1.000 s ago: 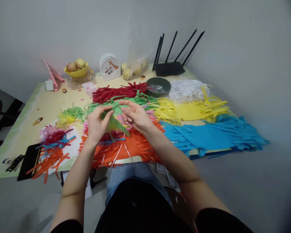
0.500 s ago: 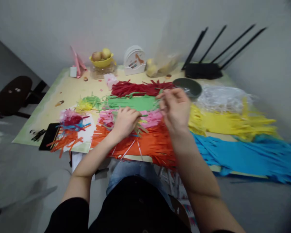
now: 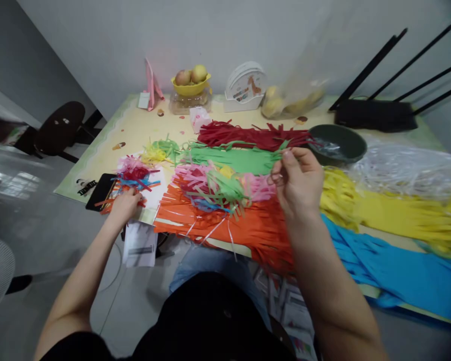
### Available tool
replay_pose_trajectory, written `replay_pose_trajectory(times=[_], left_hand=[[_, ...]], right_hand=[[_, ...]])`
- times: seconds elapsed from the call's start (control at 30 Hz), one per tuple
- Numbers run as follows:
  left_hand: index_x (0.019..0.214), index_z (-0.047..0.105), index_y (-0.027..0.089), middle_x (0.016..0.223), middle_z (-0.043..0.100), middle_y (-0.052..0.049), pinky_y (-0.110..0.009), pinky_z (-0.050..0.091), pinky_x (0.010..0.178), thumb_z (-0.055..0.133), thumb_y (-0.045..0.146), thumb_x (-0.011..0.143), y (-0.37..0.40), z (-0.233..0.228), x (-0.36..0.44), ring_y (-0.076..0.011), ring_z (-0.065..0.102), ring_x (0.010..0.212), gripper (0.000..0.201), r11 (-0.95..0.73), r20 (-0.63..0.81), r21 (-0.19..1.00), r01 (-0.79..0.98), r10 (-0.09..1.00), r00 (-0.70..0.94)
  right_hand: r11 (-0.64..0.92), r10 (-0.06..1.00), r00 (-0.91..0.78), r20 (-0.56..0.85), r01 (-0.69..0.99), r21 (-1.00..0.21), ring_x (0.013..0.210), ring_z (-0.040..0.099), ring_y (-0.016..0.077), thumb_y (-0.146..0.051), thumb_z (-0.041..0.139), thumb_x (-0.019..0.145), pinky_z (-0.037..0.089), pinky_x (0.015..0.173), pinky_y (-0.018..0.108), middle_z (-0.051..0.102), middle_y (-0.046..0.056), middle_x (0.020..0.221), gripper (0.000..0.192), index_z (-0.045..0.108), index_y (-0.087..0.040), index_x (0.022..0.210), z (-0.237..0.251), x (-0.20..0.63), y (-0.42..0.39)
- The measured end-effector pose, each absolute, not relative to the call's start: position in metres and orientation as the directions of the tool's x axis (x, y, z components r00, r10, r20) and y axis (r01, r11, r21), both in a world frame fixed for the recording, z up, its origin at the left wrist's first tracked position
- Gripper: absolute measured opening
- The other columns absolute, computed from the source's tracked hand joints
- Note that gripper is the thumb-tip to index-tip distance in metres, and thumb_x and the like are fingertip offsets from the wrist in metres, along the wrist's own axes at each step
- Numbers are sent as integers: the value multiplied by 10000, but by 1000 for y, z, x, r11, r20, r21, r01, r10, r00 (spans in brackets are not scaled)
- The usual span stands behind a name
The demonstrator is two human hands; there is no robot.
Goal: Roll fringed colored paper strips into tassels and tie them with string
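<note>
At the near left of the table [image 3: 135,128], the left hand [image 3: 126,203] covers loose orange strips [image 3: 108,205], its grip hidden; the right hand [image 3: 299,175], fingers drawn together, hangs by green fringed paper [image 3: 233,158], any pinched strip unclear.

I note dim, cool, diffuse light, pale gridded glare on the glossy floor [image 3: 18,185] at left, soft shadow beneath the surface [image 3: 113,160], mild blur over the coloured strips [image 3: 225,188], antennas [image 3: 364,73] stretched at right, and the upper-right corner darkened.

There are six bright-coloured fringed bundles [image 3: 244,159], one round dark-green bowl [image 3: 340,156], one yellow bowl [image 3: 190,89] and one black router [image 3: 376,115].
</note>
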State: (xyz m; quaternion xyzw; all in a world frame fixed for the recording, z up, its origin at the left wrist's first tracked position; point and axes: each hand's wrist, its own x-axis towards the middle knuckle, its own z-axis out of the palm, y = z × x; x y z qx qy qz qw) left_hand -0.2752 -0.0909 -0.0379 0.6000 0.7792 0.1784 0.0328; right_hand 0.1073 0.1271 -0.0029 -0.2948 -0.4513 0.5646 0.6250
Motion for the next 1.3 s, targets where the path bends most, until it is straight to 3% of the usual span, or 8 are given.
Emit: replay_pose_trajectory(times=[0.17,0.27,0.37,0.47,0.57,0.67,1.0,1.3], left_hand=[[708,688,212,855,686,-138,-433,482,863,618,290,776,-83,-25,-274,-309,640,896,125,220,234,331,918,923,-306],[873,726,191,1073,722,-146,-468,458,1022,632,334,830,-64,2,-249,-304,644,1092,176,107,382,508,854,861,-335],[960,744,194,1060,756,-105,-413,524,972,725,349,820,-38,28,-205,-244,700,1014,210,-130,374,848,514,834,-406],[917,778,204,888,774,-63,-318,569,805,829,349,734,-7,42,-160,-189,719,825,240,-221,257,966,134,880,-399],[880,805,207,839,780,-47,-259,559,780,879,343,676,19,45,-126,-155,714,786,256,-245,221,969,-18,904,-367],[889,816,206,875,791,-55,-256,559,797,881,348,683,33,44,-103,-155,718,800,259,-242,221,970,-26,919,-325],[934,804,190,878,790,-71,-288,571,806,857,406,718,39,41,-80,-185,732,825,310,-231,222,973,5,930,-295],[851,746,156,729,683,-19,-253,567,655,874,359,670,42,44,-82,-140,668,674,300,-5,-21,928,-372,998,-65]], right_hand=[[199,964,-89,251,-388,-900,408,491,73,-341,801,745,385,362,181,583,-64,551,204,652,-218,810,4,104,118],[211,950,-168,262,-271,-939,369,478,81,-372,791,747,389,361,194,588,-56,500,213,693,-194,814,10,102,110],[258,933,-215,287,-154,-954,382,492,86,-374,754,780,393,389,204,595,-51,509,219,716,-176,866,17,96,100],[354,903,-243,354,-43,-934,441,518,85,-343,707,818,390,445,211,606,-35,551,194,725,-157,869,28,91,89],[464,849,-294,438,22,-885,519,538,90,-320,664,845,390,505,220,635,-9,618,174,721,-156,842,40,90,79],[501,822,-337,460,43,-864,513,480,86,-330,626,879,356,507,226,603,-15,601,195,711,-160,834,50,89,71],[421,850,-336,406,-32,-907,502,420,73,-348,612,896,310,503,225,531,-39,574,225,670,-140,831,45,87,76],[409,835,-383,394,-44,-911,507,421,76,-356,625,879,304,500,229,555,-32,581,227,690,-142,842,48,89,80]])
